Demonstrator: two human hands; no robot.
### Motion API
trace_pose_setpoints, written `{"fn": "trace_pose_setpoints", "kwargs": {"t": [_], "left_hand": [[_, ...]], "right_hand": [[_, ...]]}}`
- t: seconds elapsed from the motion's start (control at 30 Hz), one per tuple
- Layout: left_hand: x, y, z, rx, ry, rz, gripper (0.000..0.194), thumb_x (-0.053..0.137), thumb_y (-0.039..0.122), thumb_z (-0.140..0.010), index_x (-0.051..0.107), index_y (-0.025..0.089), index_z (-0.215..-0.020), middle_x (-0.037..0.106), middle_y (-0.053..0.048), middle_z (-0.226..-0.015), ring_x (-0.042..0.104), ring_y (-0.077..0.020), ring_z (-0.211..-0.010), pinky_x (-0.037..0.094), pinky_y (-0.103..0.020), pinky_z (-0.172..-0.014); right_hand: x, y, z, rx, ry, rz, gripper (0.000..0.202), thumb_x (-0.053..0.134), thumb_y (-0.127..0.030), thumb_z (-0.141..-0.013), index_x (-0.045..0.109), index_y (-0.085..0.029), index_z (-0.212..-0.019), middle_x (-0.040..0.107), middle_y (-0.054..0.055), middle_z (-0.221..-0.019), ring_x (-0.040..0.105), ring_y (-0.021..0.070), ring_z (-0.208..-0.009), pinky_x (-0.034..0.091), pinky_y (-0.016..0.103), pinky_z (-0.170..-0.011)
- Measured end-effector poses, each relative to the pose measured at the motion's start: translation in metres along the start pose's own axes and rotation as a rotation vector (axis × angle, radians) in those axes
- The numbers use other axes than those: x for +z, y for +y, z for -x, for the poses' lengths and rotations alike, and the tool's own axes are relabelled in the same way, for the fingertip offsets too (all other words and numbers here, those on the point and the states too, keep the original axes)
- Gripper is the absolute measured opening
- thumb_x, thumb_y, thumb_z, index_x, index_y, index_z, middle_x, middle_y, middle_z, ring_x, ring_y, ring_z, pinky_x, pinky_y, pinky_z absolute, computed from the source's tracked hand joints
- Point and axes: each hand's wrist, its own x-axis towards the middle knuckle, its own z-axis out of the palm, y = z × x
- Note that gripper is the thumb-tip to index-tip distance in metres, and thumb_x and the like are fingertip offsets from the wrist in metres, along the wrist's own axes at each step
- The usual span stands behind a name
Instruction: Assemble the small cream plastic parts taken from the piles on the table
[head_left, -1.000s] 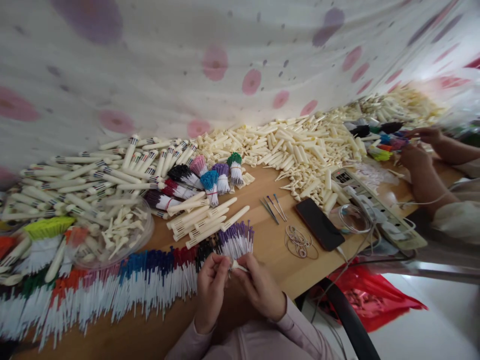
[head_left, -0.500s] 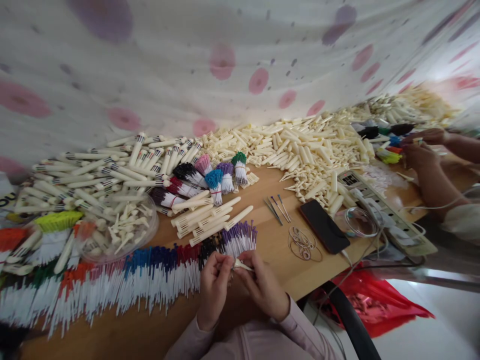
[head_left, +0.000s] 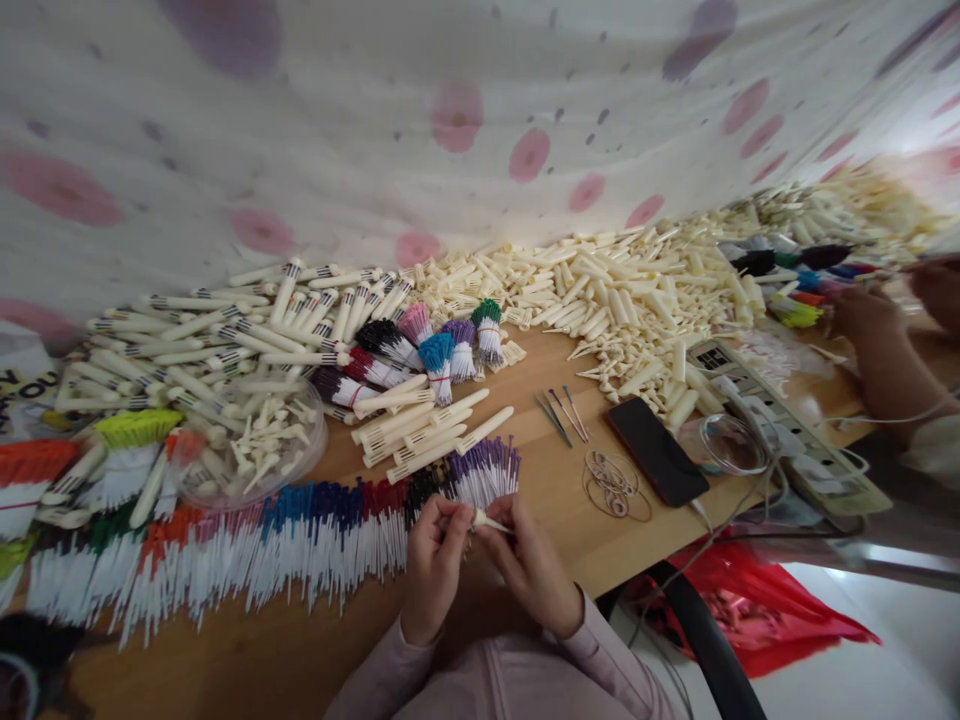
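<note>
The wooden table [head_left: 551, 480] runs across the scene, a long heap of cream plastic parts [head_left: 585, 290] along its far side. A row of white sticks with coloured tips [head_left: 300, 540] stretches across the near left. A power strip [head_left: 810, 445] lies at the right. At the near middle, the left hand [head_left: 433, 570] and the right hand [head_left: 536, 570] meet, fingers pinched narrow. A black phone [head_left: 656, 450] lies between them and the strip. Both hands hold a small tapered cream piece [head_left: 489, 521], its thick end left.
</note>
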Motion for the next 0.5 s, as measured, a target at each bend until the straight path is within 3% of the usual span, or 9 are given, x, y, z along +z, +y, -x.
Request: {"fn": "trace_pose_setpoints", "kwargs": {"t": [0.13,0.33,0.5], "left_hand": [[0.0011,0.0015,0.0009,0.005,-0.007,-0.013,0.046,0.068,0.062,-0.075,0.051,0.020,-0.068,0.035,0.011,-0.048,0.028,-0.0072,-0.045,0.023,-0.019,-0.042],[0.0028,0.0043,0.0004,-0.002,-0.002,-0.016,0.047,0.067,0.064,-0.074,0.050,0.020,-0.068,0.039,0.010,-0.050,0.029,-0.0074,-0.045,0.025,-0.019,-0.042],[0.0014,0.0014,-0.0003,-0.008,-0.014,-0.012,0.047,0.066,0.063,-0.075,0.047,0.021,-0.067,0.033,0.012,-0.047,0.026,-0.0073,-0.043,0.023,-0.020,-0.041]], "right_hand": [[-0.0002,0.0018,0.0002,0.033,-0.018,0.016,0.032,0.035,-0.034,-0.102,0.041,-0.024,-0.073,0.045,-0.004,-0.058,0.045,0.0143,-0.052,0.033,0.025,-0.052],[-0.0002,0.0022,0.0024,0.025,-0.007,-0.048,0.019,0.053,-0.040,-0.095,0.048,-0.022,-0.092,0.058,0.000,-0.072,0.055,0.0158,-0.061,0.039,0.024,-0.056],[-0.0002,0.0009,0.0028,0.055,-0.048,-0.012,0.032,0.037,-0.037,-0.102,0.047,-0.023,-0.075,0.052,-0.002,-0.059,0.049,0.0140,-0.051,0.036,0.024,-0.051]]}}
